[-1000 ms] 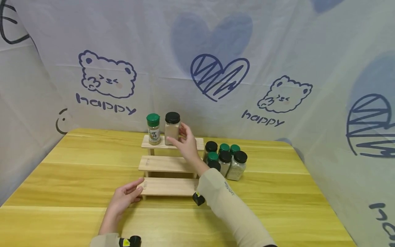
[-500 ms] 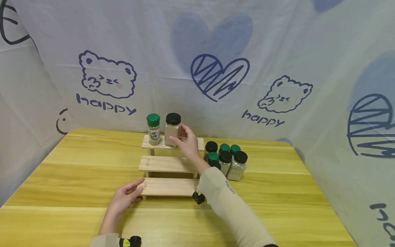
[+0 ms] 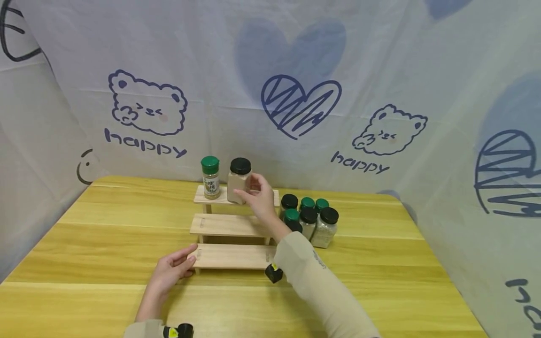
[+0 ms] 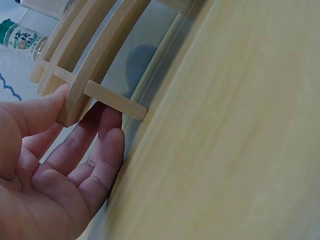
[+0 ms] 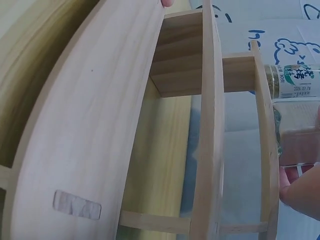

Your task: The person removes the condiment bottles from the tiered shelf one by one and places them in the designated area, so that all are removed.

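A three-tier wooden spice rack [image 3: 234,256] stands on the table. My left hand [image 3: 170,272] pinches the left end of its lowest step, the thumb on top and fingers [image 4: 107,150] underneath in the left wrist view. On the top step, my right hand [image 3: 259,199] grips a square clear spice jar [image 3: 237,188] with a black lid and pale brown powder, thumb in front and fingers behind its right side. To the left of it stands a slim spice bottle [image 3: 211,180] with a green cap and printed label. In the right wrist view the held jar [image 5: 297,135] is right at the top step.
Several jars with black and green lids, among them a jar of pale grains [image 3: 324,230], stand grouped on the table to the right of the rack. My right forearm passes close in front of them. A printed cloth [image 3: 220,126] hangs behind the table [image 3: 105,234].
My right hand has moved the black-lidded jar slightly right and toward me along the top step, away from the green-capped bottle. The left hand stays on the lowest step.
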Demonstrator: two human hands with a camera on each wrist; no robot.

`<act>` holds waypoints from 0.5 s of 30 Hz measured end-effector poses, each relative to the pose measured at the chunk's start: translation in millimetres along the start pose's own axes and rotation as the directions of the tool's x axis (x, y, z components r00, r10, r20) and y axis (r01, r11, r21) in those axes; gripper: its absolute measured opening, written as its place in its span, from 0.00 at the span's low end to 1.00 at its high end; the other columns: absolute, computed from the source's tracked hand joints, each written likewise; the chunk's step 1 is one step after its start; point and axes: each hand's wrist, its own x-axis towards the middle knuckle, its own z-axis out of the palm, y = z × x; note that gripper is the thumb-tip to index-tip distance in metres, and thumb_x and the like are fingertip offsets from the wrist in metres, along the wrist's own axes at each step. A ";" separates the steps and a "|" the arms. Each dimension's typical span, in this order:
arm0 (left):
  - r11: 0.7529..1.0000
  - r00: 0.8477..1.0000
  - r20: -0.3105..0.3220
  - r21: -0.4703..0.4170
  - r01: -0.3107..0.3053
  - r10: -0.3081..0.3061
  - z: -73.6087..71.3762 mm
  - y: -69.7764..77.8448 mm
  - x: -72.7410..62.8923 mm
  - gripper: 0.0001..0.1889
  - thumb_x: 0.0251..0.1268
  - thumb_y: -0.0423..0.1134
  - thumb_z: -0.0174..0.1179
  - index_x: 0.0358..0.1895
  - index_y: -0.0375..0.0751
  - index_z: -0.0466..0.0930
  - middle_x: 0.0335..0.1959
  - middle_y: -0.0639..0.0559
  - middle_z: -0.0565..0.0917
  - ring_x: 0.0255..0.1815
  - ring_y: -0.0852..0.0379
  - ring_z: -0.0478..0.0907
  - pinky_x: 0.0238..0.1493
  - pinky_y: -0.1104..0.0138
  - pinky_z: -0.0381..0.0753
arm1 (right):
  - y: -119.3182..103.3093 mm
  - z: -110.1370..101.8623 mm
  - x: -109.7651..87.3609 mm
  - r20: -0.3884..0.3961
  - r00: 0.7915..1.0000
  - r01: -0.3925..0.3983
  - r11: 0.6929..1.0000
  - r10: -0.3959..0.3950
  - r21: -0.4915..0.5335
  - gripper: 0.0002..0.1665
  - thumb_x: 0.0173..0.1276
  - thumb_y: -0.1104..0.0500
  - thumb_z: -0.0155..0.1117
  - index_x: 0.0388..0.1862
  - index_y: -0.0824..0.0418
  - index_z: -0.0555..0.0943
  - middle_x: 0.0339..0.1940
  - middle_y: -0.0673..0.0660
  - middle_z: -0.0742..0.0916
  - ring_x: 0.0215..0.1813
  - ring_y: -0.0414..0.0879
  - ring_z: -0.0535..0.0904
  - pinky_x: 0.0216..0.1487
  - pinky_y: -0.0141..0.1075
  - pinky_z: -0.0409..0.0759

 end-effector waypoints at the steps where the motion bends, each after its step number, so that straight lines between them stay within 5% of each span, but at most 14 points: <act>1: 1.000 1.000 0.001 0.001 0.001 -0.001 0.1 0.3 -0.1 0.22 0.64 0.33 0.52 0.61 0.32 0.64 0.62 0.36 0.63 0.44 0.59 0.74 0.40 0.67 0.77 | 6.7 -0.2 2.2 -0.006 1.000 0.015 1.000 -0.015 -0.012 0.29 0.52 0.62 0.70 0.53 0.67 0.72 0.44 0.59 0.79 0.45 0.49 0.73 0.45 0.36 0.75; 3: 1.000 1.000 0.003 0.003 0.002 -0.002 0.2 0.7 -0.5 0.22 0.64 0.33 0.52 0.61 0.32 0.64 0.62 0.36 0.63 0.44 0.58 0.74 0.40 0.67 0.77 | 17.1 -0.9 5.1 -0.022 0.999 0.046 0.998 -0.047 -0.034 0.29 0.51 0.59 0.71 0.51 0.66 0.73 0.42 0.57 0.79 0.43 0.46 0.74 0.43 0.34 0.76; 10: 1.000 1.000 0.011 0.003 0.004 -0.004 0.0 1.2 -0.7 0.22 0.65 0.33 0.51 0.62 0.32 0.63 0.63 0.36 0.62 0.43 0.58 0.74 0.41 0.66 0.77 | -11.9 -11.0 -8.4 -0.027 0.999 0.038 0.999 -0.038 -0.004 0.28 0.52 0.61 0.70 0.51 0.67 0.73 0.42 0.58 0.79 0.42 0.47 0.73 0.42 0.35 0.77; 15: 1.000 1.000 0.013 0.006 0.002 -0.002 0.0 0.7 0.2 0.22 0.65 0.33 0.51 0.62 0.32 0.63 0.63 0.35 0.62 0.42 0.59 0.75 0.40 0.66 0.77 | -4.1 -16.5 -9.2 -0.019 0.999 0.049 0.999 -0.049 0.023 0.28 0.52 0.59 0.70 0.51 0.66 0.73 0.42 0.57 0.79 0.41 0.47 0.73 0.41 0.35 0.76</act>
